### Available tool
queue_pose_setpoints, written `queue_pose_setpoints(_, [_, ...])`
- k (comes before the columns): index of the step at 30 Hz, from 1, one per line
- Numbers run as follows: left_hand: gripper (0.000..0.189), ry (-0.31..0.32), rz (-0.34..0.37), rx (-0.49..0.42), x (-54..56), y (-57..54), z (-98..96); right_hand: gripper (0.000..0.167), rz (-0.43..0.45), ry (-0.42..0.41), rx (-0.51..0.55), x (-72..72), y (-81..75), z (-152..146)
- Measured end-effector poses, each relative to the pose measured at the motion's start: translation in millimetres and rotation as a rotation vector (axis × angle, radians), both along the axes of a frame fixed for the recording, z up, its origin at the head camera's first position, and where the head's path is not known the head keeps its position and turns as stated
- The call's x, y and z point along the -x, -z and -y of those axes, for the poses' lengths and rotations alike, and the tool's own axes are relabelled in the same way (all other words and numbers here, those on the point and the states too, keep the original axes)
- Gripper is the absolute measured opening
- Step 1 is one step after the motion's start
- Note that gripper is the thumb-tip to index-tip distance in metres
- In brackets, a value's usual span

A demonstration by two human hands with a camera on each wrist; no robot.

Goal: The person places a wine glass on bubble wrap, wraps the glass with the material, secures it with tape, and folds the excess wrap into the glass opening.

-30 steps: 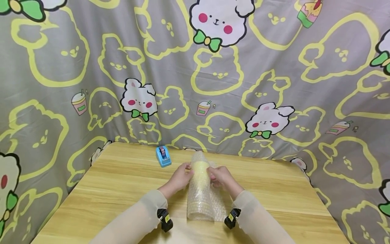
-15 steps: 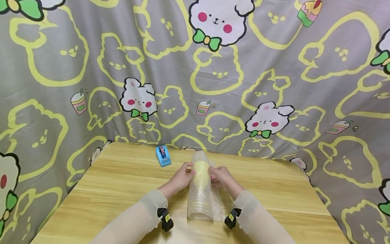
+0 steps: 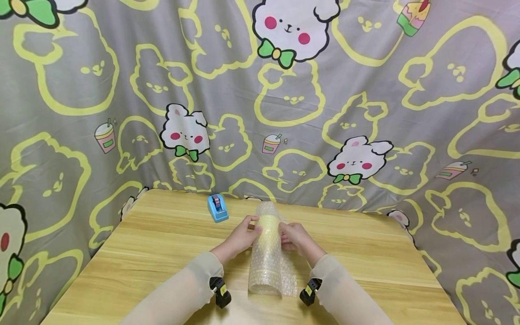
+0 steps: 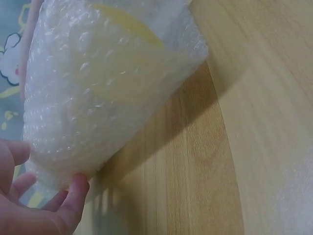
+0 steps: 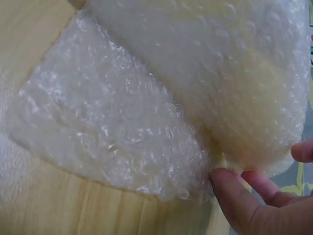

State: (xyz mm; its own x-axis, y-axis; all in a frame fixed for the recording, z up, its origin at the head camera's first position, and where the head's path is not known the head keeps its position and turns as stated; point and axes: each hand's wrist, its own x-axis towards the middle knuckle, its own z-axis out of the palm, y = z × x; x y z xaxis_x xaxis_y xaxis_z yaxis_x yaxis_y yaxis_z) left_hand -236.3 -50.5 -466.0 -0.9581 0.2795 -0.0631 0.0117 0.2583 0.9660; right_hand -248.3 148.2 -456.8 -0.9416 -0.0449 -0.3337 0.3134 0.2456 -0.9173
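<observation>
A roll of bubble wrap point(image 3: 265, 266) lies lengthwise on the table around something yellow, whose kind the layers hide. In the left wrist view, the yellow item point(image 4: 122, 68) shows through as a pale curved shape with a brighter rim. My left hand point(image 3: 243, 235) holds the roll's left side near its far part, thumb and fingertips against the plastic. From the right, my right hand point(image 3: 295, 235) grips the same roll with curled fingers. A loose flap of bubble wrap point(image 5: 107, 112) spreads flat on the table beside the roll, on its right side.
A blue tape dispenser point(image 3: 218, 208) with a roll of tape stands at the back of the wooden table point(image 3: 170, 253), left of the bubble wrap. A patterned grey curtain point(image 3: 227, 99) hangs right behind the table and along both sides.
The near end of the bubble wrap roll has shifted slightly left, and the loose flap on the right shows narrower. Both hands keep nearly the same place on the roll.
</observation>
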Motion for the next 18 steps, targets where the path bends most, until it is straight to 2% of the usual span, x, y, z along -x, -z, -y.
queue_pose_setpoints(8, [0.046, 0.004, -0.024, 0.018, 0.3, 1.7, -0.2, 0.009, 0.001, 0.017, 0.02, 1.0, 2.4, -0.4])
queue_pose_setpoints(15, [0.037, -0.011, -0.107, 0.114, 2.3, 3.8, -1.0, 0.028, -0.024, 0.04, 0.045, 1.7, 3.0, -2.9])
queue_pose_setpoints(18, [0.037, -0.016, -0.125, 0.127, 3.0, 3.7, -1.9, 0.03, -0.02, 0.038, 0.054, 2.2, 2.7, -3.6])
